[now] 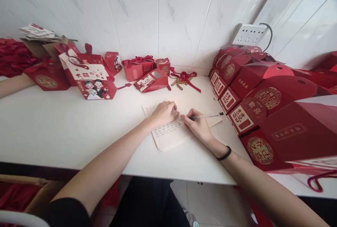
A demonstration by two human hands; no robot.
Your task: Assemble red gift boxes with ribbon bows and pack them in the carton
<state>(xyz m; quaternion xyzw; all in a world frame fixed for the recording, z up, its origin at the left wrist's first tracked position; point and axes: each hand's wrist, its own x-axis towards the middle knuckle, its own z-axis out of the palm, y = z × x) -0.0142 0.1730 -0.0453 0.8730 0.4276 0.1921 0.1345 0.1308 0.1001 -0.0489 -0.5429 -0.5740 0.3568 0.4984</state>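
Note:
A sheet of paper [168, 139] covered with rows of handwriting lies on the white table, tilted a little. My right hand [198, 125] grips a clear pen [207, 115] with a black end; the pen slants across the fingers and its black end points right. The writing tip is hard to see. My left hand [163, 112] rests on the upper part of the paper with its fingers curled together, close to the right fingertips. Whatever sits between the left fingers, if anything, is too small to make out. A corner of paper [217, 121] shows beyond my right hand.
Red gift boxes [242, 79] are stacked along the right side. More red boxes [97, 79] stand at the back left, with red ribbons [186, 77] near the wall. Another person's forearm [13, 84] reaches in at far left. A power strip [249, 34] leans at the wall.

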